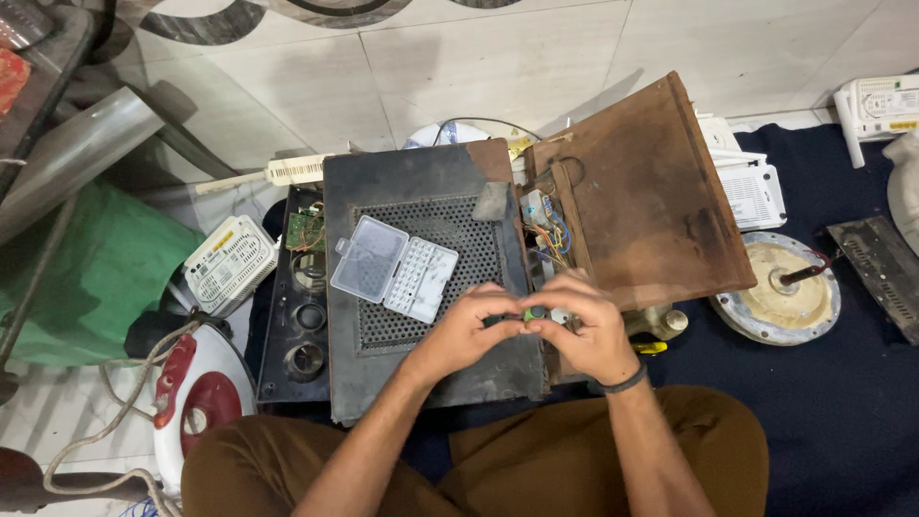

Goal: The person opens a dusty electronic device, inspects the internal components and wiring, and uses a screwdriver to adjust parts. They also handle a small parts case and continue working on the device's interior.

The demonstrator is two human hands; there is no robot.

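Hands meet over the front edge of a black metal case (436,278). The left hand (466,330) and the right hand (584,330) are both curled narrow, fingertips pinched together on a small green-tipped tool (529,313) held between them (what kind of tool it is cannot be told at this size). A dark band circles the right wrist. Both forearms come up from brown trousers (536,460) at the bottom of the view.

Just above the left hand, an open clear plastic box (394,268) lies on the case's perforated grille, its lid folded out to the left. To the right of the case, coloured wires (548,235) show in the gap beside a tilted rusty brown panel (641,196). A yellow-handled tool (651,347) lies just beyond the right hand.

Farther left stand a white router (230,263) and a red-and-white iron (196,397) with its cord, beside green cloth (96,278). On the right, a round plate (777,287) rests on a dark blue mat (833,402), with more white routers (885,105) near the top corner. The floor (498,67) is pale tile.
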